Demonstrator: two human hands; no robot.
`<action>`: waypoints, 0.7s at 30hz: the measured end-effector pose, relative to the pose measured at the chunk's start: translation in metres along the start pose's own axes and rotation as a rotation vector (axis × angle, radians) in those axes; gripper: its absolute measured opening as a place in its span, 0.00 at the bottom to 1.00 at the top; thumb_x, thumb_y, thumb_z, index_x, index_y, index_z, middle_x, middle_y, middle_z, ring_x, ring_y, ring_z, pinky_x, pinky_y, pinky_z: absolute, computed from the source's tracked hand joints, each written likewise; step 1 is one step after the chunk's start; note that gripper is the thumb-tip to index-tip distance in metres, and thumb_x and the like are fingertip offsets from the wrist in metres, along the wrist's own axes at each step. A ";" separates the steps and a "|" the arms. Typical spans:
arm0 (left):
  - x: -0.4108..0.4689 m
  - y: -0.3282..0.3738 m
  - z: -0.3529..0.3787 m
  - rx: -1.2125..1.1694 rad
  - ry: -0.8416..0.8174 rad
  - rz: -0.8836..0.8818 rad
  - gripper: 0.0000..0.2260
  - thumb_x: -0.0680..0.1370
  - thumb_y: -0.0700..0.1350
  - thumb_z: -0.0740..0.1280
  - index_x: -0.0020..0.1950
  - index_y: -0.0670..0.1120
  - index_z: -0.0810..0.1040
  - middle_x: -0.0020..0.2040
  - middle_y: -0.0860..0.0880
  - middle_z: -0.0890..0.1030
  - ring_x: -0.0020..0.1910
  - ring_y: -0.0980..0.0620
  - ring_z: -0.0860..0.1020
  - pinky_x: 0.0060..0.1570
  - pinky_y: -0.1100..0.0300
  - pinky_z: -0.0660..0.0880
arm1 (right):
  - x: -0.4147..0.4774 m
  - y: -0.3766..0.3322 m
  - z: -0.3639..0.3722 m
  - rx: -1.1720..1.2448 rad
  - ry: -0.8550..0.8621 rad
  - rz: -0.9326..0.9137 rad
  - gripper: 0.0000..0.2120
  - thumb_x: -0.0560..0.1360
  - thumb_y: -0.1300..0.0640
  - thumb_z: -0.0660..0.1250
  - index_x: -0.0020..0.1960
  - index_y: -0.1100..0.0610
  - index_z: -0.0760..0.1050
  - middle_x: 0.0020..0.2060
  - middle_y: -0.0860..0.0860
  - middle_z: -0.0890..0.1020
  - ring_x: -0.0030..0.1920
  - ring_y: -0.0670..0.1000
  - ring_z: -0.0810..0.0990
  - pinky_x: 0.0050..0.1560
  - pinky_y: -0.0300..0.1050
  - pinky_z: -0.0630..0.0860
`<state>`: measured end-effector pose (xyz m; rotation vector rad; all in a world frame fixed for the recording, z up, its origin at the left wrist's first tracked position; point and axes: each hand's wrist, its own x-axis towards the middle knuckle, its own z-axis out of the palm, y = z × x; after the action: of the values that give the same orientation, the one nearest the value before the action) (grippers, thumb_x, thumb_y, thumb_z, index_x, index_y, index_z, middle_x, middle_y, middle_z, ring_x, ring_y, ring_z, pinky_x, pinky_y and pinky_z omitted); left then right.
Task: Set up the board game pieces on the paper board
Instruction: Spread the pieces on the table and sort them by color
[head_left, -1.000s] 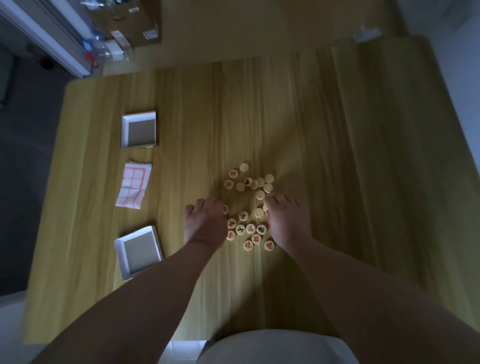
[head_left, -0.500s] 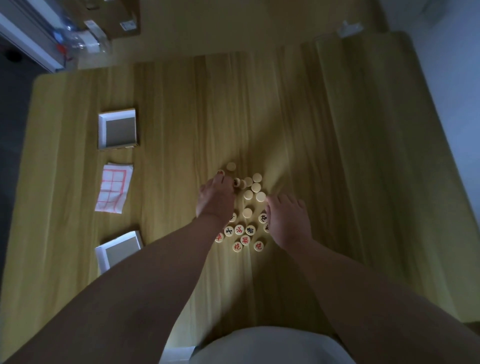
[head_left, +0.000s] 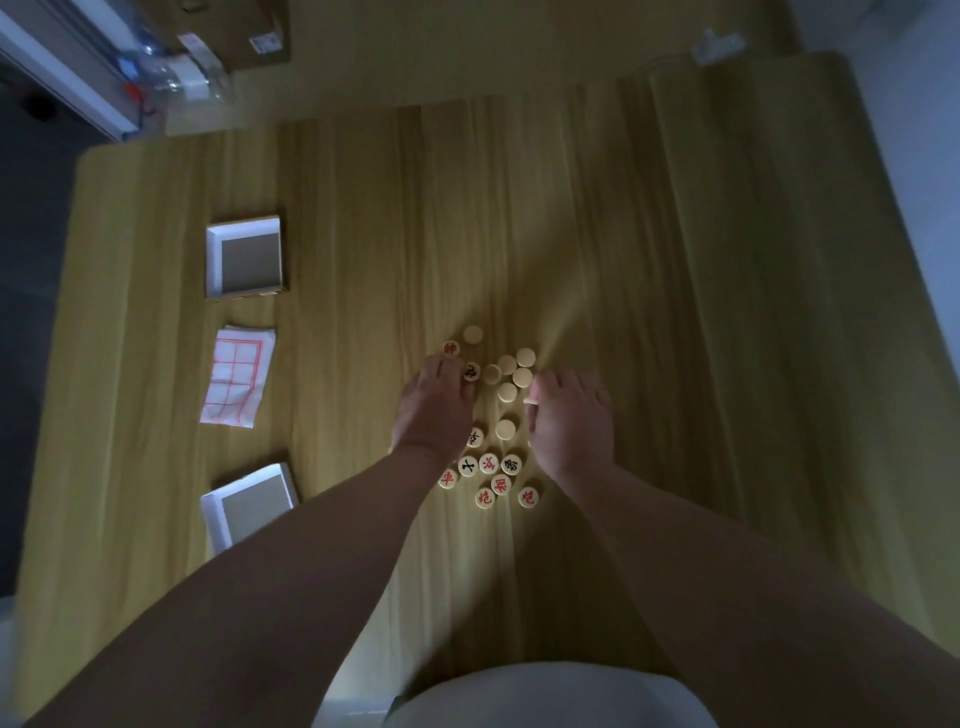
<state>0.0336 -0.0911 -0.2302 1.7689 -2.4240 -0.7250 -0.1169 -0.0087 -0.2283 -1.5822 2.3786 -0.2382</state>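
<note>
Wooden table (head_left: 649, 260): round pale pieces (head_left: 506, 392), red and black characters, mid-frame; left hand (head_left: 434, 410) and right hand (head_left: 571, 421) rest loose-fingered on them, gripping nothing visible.

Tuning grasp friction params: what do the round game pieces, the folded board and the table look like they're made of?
Round game pieces: pale, matte discs, likely wood or plastic; some show painted red or black characters.
Folded board: thin white paper printed with a red grid; its creases and curled edges show.
Table: yellowish wood-grain top, probably laminate, slight sheen.
</note>
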 end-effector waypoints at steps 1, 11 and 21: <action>0.003 0.001 0.000 0.010 -0.001 0.023 0.12 0.80 0.47 0.64 0.61 0.45 0.75 0.61 0.45 0.74 0.53 0.41 0.76 0.54 0.49 0.73 | -0.002 0.002 0.000 -0.004 -0.006 -0.015 0.08 0.71 0.59 0.71 0.50 0.56 0.76 0.44 0.53 0.80 0.47 0.58 0.78 0.48 0.52 0.73; 0.010 -0.002 -0.004 0.185 0.035 0.021 0.09 0.77 0.47 0.63 0.54 0.46 0.78 0.55 0.47 0.77 0.49 0.43 0.77 0.51 0.50 0.72 | -0.008 0.011 -0.009 0.051 -0.145 -0.106 0.10 0.67 0.52 0.67 0.48 0.52 0.74 0.45 0.49 0.76 0.49 0.53 0.75 0.51 0.49 0.69; 0.018 0.009 0.005 0.110 0.028 0.186 0.09 0.78 0.48 0.65 0.55 0.47 0.80 0.53 0.46 0.79 0.51 0.42 0.77 0.53 0.49 0.73 | -0.007 -0.003 0.007 0.011 -0.076 -0.216 0.08 0.72 0.51 0.68 0.46 0.54 0.83 0.49 0.53 0.79 0.49 0.57 0.78 0.50 0.53 0.76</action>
<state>0.0185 -0.1035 -0.2349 1.5474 -2.6104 -0.5544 -0.1100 -0.0032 -0.2331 -1.8098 2.1470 -0.2290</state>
